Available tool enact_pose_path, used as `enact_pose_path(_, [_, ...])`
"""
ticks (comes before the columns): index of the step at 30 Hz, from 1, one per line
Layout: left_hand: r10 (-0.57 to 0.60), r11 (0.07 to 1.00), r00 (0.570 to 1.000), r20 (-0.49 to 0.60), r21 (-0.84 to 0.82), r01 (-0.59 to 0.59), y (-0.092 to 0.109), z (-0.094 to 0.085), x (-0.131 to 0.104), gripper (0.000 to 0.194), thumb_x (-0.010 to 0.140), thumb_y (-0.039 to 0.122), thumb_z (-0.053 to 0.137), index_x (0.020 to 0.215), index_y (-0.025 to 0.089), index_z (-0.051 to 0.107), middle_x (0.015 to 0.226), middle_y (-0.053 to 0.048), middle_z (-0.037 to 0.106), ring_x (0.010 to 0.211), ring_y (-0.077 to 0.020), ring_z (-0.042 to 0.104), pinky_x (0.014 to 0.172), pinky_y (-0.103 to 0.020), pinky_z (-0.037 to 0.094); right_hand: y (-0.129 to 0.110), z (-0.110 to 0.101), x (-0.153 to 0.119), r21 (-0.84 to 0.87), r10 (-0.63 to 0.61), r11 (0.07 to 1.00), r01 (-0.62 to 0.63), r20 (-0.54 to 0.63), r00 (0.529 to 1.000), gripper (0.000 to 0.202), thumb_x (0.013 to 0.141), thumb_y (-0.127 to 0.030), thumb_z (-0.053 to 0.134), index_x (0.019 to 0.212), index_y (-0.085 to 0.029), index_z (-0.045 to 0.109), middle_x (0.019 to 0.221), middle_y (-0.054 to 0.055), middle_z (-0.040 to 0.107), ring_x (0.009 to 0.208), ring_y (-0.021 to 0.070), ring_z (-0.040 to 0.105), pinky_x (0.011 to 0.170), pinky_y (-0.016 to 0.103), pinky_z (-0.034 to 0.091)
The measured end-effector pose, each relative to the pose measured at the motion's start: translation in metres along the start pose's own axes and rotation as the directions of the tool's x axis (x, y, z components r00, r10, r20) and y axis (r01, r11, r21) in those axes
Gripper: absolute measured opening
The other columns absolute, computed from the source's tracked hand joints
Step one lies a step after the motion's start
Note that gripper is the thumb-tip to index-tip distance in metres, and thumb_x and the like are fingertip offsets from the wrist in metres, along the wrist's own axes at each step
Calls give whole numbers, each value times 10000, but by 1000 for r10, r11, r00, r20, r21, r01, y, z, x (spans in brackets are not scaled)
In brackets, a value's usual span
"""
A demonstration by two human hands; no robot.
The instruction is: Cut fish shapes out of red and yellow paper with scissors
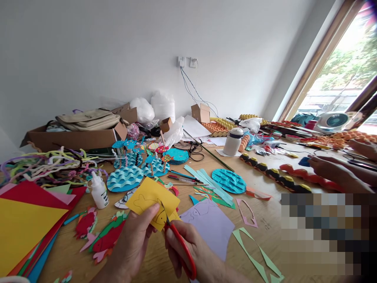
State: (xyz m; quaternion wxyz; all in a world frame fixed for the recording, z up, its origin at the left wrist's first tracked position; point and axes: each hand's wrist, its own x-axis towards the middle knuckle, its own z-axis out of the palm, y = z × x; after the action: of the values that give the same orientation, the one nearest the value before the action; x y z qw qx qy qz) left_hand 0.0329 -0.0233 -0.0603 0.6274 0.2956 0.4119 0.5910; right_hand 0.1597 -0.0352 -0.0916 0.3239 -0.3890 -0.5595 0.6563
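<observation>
Left hand (134, 239) pinches the yellow paper (153, 202) by its bottom edge, thumb on top, and holds it up over the wooden table (265, 184). Right hand (191, 251) is closed around the red scissors (181, 243), and the blades bite into the paper right beside the left thumb. A fish is drawn on the paper. I think small, slow snips along the pencil line work best, turning the paper, not the scissors. A glue bottle (98, 190) stands well to the left.
</observation>
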Motion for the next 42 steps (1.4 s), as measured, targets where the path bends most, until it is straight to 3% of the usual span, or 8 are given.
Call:
enact_pose_path(4, [3,1000,1000,26,8,-4,-1,3,-2,305,721,238,651,1018,170,671,808,-26,742,786,-211,669,626,-273,508,1,1,1,3,6,1000,-6,-20,1000,595,685,-779,439,660,-184,429,392,-80,411,306,45,358,292,139,248])
enact_pose_path(11, [8,1000,999,41,15,-9,-2,4,-3,259,743,248,646,995,199,685,894,-11,739,880,-203,657,650,-238,510,1,2,0,0,18,1000,-18,-38,999,586,694,-773,430,661,-188,420,392,-80,412,310,45,364,286,134,245])
enact_pose_path(23, [-7,1000,1000,-20,-3,7,-4,3,-3,323,722,235,678,1044,243,656,843,14,732,871,-203,650,621,-225,508,0,5,2,-26,6,1000,-9,-91,996,569,689,-763,443,611,-203,386,361,-92,373,285,45,343,278,146,241])
enact_pose_path(28, [-9,1000,1000,-7,0,9,-5,2,-3,275,743,238,656,1018,255,659,860,21,733,900,-204,645,637,-224,509,-4,6,1,-25,1,1000,-3,-100,995,572,668,-770,450,596,-207,378,349,-100,343,281,45,327,278,148,229])
enact_pose_path(33, [-17,1000,1000,7,16,17,-4,3,-5,284,729,226,661,1013,249,661,873,11,729,958,-228,632,672,-240,511,-7,4,0,-104,-21,995,12,-86,996,551,729,-738,405,627,-197,411,388,-80,390,321,50,350,319,155,273])
enact_pose_path(42, [-24,1000,1000,-1,18,24,-4,2,-3,341,721,237,672,1060,262,645,844,17,734,875,-224,656,667,-255,515,-8,5,0,-103,-4,995,-7,-113,994,570,710,-761,404,589,-205,382,378,-79,370,311,52,344,304,154,273])
